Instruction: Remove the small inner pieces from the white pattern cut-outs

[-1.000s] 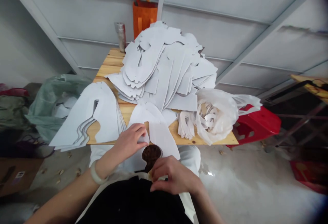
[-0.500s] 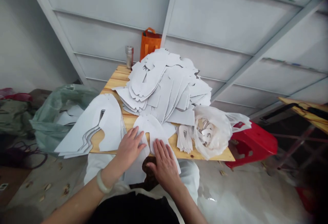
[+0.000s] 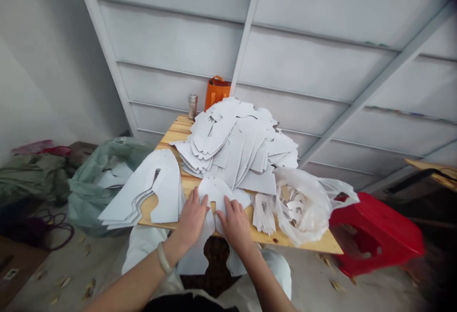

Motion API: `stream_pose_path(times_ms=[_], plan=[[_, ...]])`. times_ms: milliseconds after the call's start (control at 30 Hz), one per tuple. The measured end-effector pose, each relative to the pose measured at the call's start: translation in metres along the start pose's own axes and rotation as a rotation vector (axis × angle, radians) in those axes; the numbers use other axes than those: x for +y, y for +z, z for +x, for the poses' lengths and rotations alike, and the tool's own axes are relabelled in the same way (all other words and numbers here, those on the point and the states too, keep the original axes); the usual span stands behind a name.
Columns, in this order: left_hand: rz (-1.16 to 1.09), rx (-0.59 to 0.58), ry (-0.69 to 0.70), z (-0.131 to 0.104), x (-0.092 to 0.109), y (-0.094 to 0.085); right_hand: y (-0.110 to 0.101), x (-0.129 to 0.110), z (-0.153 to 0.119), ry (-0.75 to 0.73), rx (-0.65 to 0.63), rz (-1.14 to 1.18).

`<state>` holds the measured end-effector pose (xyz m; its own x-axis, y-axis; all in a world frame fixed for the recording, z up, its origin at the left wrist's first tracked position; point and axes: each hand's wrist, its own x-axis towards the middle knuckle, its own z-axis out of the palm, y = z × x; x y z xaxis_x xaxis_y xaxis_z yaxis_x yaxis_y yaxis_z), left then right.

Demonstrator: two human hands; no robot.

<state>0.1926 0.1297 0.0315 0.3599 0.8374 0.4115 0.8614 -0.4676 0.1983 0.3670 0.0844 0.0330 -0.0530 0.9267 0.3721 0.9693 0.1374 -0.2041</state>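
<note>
A white paper cutout (image 3: 215, 188) with a rounded top and a central slot lies at the table's front edge, its lower legs hanging over my lap. On its left side rests my left hand (image 3: 193, 214), fingers stretched and thumb apart. My right hand (image 3: 236, 221) lies on its right side, fingers slightly bent and thumb spread. Both hands press on the paper from above, open. Left of them is a neat stack of similar cutouts (image 3: 166, 174). Behind, a large loose heap of white cutouts (image 3: 235, 135) covers much of the wooden table (image 3: 177, 131).
Small cut-out scraps (image 3: 264, 212) lie right of my hands, beside a clear plastic bag (image 3: 314, 216) of scraps. A green bag (image 3: 85, 202) stands at left, a red stool (image 3: 378, 231) at right. A metallic cylinder (image 3: 193, 106) and orange bag (image 3: 217, 94) stand at the back.
My right hand has shifted up along the cutout, its fingers now more bent. My left hand stays on the left side. The camera view has tilted upward, so everything sits lower.
</note>
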Motion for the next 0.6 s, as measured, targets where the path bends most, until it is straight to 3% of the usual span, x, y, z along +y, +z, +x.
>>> stream_pose_path(times_ms=[167, 333, 433, 500, 600], plan=[[-0.086, 0.126, 0.046, -0.01, 0.005, 0.008, 0.019, 0.017, -0.012, 0.079, 0.22, 0.22], [-0.46, 0.263, 0.059, 0.003, 0.003, -0.008, 0.019, 0.018, -0.015, 0.148, 0.242, 0.369], [-0.655, 0.296, -0.01, 0.015, -0.003, -0.027, 0.006, 0.015, -0.014, 0.234, 0.253, 0.537], [-0.838, 0.278, -0.162, 0.021, -0.014, -0.048, -0.006, 0.015, -0.013, 0.305, 0.288, 0.646], [-0.984, 0.221, -0.352, 0.03, -0.053, -0.087, -0.022, 0.018, -0.014, 0.43, 0.335, 0.762]])
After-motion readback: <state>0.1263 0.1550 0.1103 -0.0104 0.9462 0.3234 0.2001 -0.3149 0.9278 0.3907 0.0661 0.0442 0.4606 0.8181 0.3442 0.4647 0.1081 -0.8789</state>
